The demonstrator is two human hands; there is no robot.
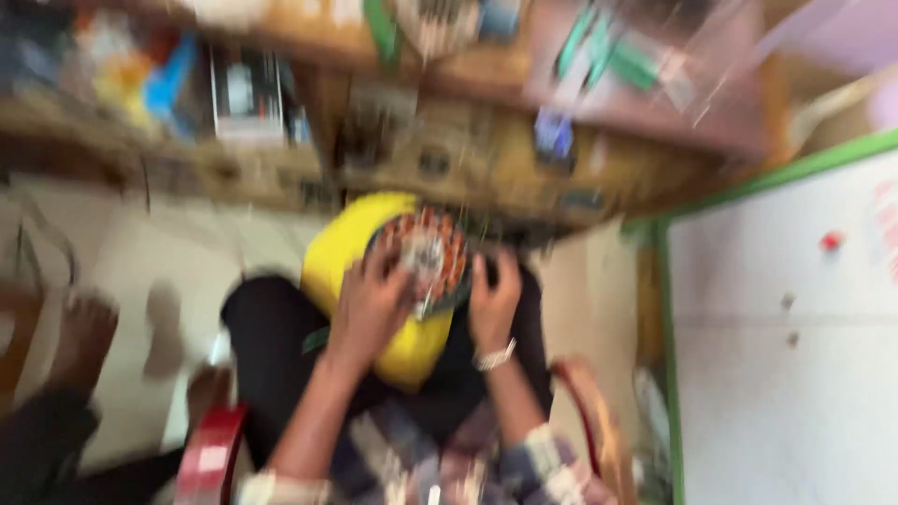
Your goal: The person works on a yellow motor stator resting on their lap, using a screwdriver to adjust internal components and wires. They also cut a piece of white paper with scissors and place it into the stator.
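Grip, left hand [368, 304]: fingers curled over the near-left edge of a round motor stator [428, 254], grasping it at roughly its 8 o'clock side. Grip, right hand [493, 301]: fingers laid against the stator's 4 o'clock side, thumb raised; a wristwatch [496, 356] sits on that wrist. Motion blur prevents telling how firmly the right hand closes on the part.

The stator shows a ring of copper-coloured windings around a pale metal centre. It rests on a yellow cloth [379, 281] draped over the person's lap, above dark trousers [271, 351]. In frame it lies just above centre.

Surroundings: at 12 o'clock from the stator, a wooden shelf [449, 159] carries blurred boxes and small parts that cannot be identified. At 3 o'clock, a white board with a green frame [669, 374] stands well apart from the hands. At 9 o'clock, a bare foot [82, 337] of another person rests on the pale floor [168, 271]. At 7 o'clock, a red chair arm [210, 454] sits near the left forearm.
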